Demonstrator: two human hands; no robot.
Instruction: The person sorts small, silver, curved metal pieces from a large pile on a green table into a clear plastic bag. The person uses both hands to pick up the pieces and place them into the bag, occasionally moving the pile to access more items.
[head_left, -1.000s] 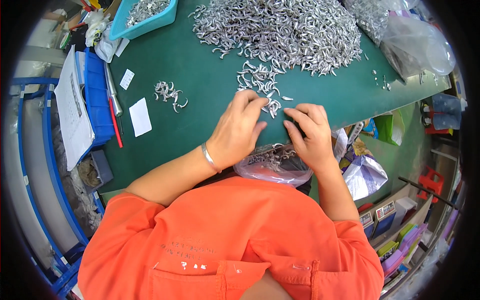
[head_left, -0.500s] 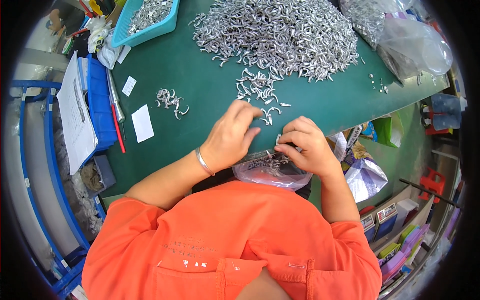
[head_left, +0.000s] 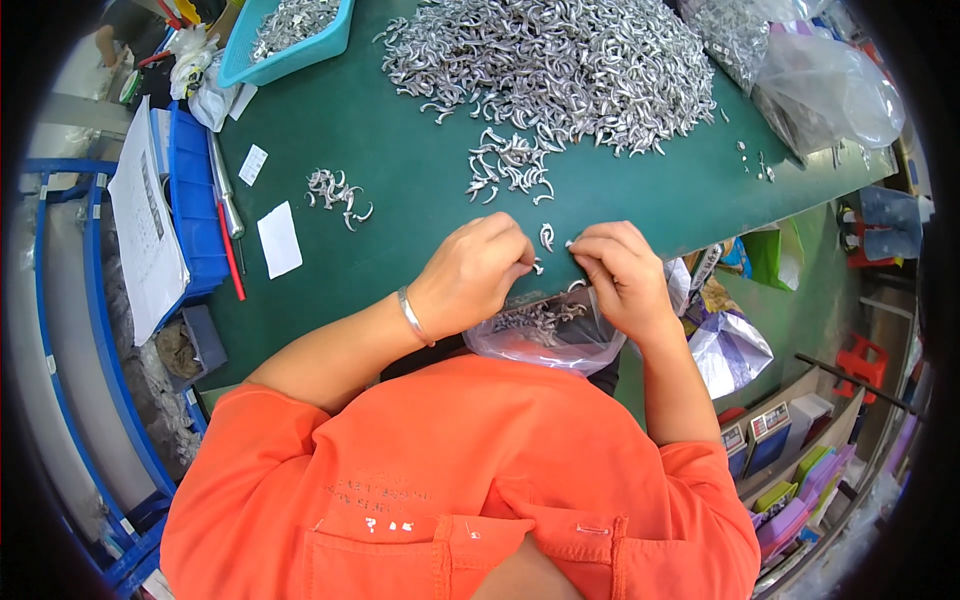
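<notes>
My left hand is closed in a pinch at the table's near edge, with a small curved silver metal piece poking out at its fingertips. To its right my right hand also pinches, and the end of a similar silver piece shows at its fingers. Between the hands a curved metal piece or two lie on the green table. Just below the edge hangs an open clear plastic bag with many such pieces in it. Another piece is at the bag's mouth, under my right fingers.
A large heap of curved metal pieces covers the far table, with a smaller cluster before it. Left are a few pieces, paper slips, a red pen, a blue bin and a turquoise basket.
My left hand has closed from a looser reach and drawn back from the small cluster, a piece now at its fingertips. My right hand has moved slightly up and right, away from the bag.
</notes>
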